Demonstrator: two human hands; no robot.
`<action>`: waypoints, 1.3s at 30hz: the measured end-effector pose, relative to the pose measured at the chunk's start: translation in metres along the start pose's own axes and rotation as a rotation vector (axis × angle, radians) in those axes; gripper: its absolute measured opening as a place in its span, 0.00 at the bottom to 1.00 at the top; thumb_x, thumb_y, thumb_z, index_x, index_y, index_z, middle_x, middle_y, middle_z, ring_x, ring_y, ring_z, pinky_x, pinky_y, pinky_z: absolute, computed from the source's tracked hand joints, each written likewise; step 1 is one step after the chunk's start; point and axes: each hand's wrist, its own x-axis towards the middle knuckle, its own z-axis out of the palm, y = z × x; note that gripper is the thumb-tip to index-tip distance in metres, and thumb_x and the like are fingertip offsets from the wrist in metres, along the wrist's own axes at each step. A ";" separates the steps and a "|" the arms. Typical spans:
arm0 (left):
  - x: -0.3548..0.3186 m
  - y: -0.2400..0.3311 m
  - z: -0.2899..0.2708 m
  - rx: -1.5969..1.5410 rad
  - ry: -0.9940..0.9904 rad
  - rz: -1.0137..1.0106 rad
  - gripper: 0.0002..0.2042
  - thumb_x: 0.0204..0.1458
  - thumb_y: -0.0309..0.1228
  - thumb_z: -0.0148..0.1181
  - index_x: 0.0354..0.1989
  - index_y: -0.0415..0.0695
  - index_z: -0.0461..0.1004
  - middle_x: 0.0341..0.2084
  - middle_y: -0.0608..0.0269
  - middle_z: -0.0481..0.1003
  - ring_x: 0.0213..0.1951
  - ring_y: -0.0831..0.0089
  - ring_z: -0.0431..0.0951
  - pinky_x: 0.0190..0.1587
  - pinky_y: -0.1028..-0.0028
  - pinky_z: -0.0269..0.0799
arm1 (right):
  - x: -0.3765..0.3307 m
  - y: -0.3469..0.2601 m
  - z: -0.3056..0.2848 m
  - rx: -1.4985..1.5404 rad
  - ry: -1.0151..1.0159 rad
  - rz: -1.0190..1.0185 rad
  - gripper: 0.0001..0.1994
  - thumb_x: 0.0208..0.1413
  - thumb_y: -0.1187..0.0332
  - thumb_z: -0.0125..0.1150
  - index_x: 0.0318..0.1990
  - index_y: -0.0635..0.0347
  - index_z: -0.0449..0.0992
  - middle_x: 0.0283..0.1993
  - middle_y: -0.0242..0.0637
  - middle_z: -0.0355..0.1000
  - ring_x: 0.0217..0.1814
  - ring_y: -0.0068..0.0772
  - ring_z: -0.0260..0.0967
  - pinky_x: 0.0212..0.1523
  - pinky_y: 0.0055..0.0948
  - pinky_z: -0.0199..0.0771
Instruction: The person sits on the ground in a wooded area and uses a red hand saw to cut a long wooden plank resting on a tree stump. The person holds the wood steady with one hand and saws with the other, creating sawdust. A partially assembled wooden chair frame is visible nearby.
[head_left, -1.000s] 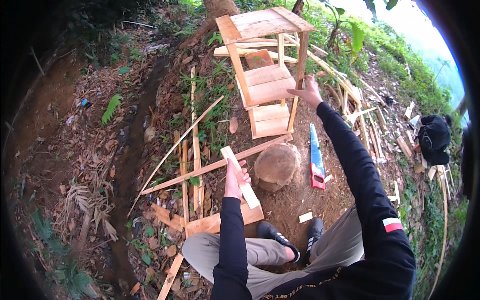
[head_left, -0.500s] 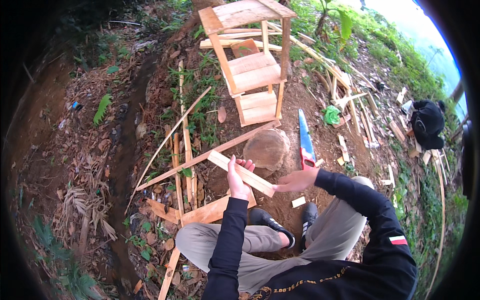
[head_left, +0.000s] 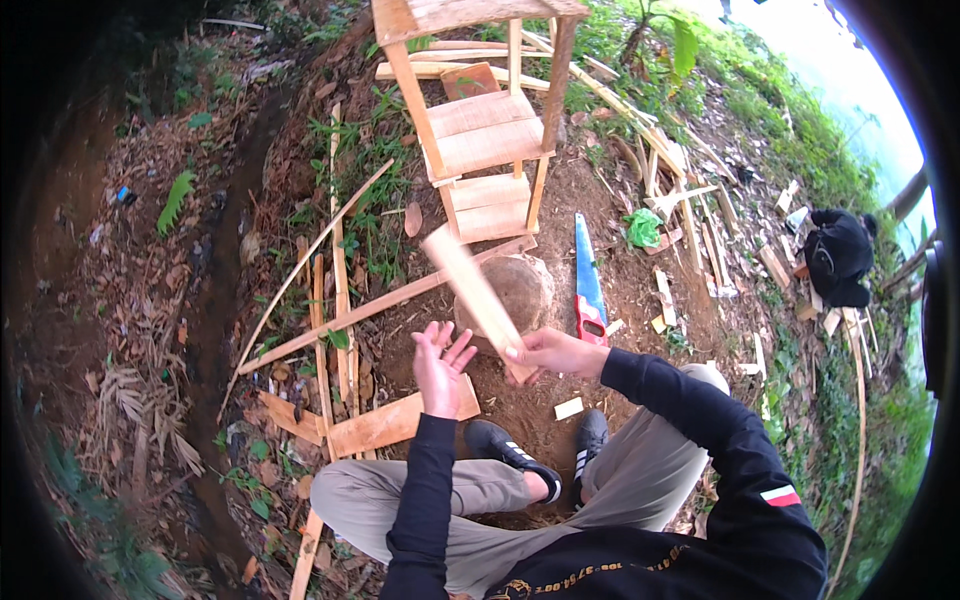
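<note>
My right hand [head_left: 560,354] grips the near end of a short, pale wooden board [head_left: 473,290]. The board slants up to the left, its far end blurred, in front of a round tree stump [head_left: 522,290]. Palm up with fingers spread, my left hand [head_left: 440,365] is empty beside the board and apart from it. A handsaw [head_left: 588,275] with a blue blade and red handle lies on the soil just past my right hand. A small offcut [head_left: 568,408] rests on the ground near my shoes.
Beyond the stump stands a wooden shelf frame [head_left: 490,130]. A long plank [head_left: 380,312] crosses the ground at left, and a wider board [head_left: 400,422] lies by my left knee. Several loose sticks, a green plastic bag [head_left: 641,228] and a black bag-like bundle [head_left: 838,255] lie to the right.
My left hand has let go of the board and opened. My right hand now holds its near end, and the board has swung to a steeper slant. The view has shifted slightly.
</note>
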 end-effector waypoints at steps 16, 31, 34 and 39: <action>-0.032 -0.005 0.042 1.025 -0.312 0.552 0.18 0.51 0.37 0.70 0.45 0.42 0.73 0.32 0.63 0.73 0.33 0.73 0.76 0.35 0.74 0.73 | 0.003 0.001 -0.007 0.162 0.409 -0.053 0.22 0.67 0.50 0.54 0.44 0.64 0.79 0.37 0.31 0.78 0.36 0.18 0.75 0.37 0.22 0.77; -0.035 0.011 0.040 1.280 -0.284 0.949 0.36 0.43 0.33 0.70 0.64 0.48 0.63 0.60 0.51 0.63 0.65 0.52 0.62 0.66 0.47 0.55 | 0.001 -0.010 -0.011 -0.240 0.110 0.055 0.24 0.65 0.50 0.57 0.38 0.69 0.79 0.30 0.34 0.76 0.27 0.22 0.76 0.29 0.27 0.78; -0.037 0.030 0.047 1.625 -0.478 0.913 0.36 0.36 0.32 0.70 0.61 0.55 0.68 0.62 0.53 0.64 0.71 0.52 0.53 0.66 0.28 0.36 | -0.001 -0.011 -0.041 -0.616 -0.129 0.133 0.26 0.62 0.47 0.58 0.34 0.68 0.79 0.24 0.40 0.76 0.26 0.28 0.79 0.29 0.26 0.79; 0.001 -0.013 0.019 1.677 -0.578 0.501 0.24 0.44 0.32 0.71 0.53 0.48 0.76 0.48 0.57 0.75 0.49 0.58 0.78 0.58 0.57 0.69 | 0.002 0.001 -0.066 -0.910 0.118 0.123 0.30 0.55 0.38 0.60 0.36 0.63 0.80 0.30 0.41 0.79 0.34 0.37 0.81 0.40 0.40 0.78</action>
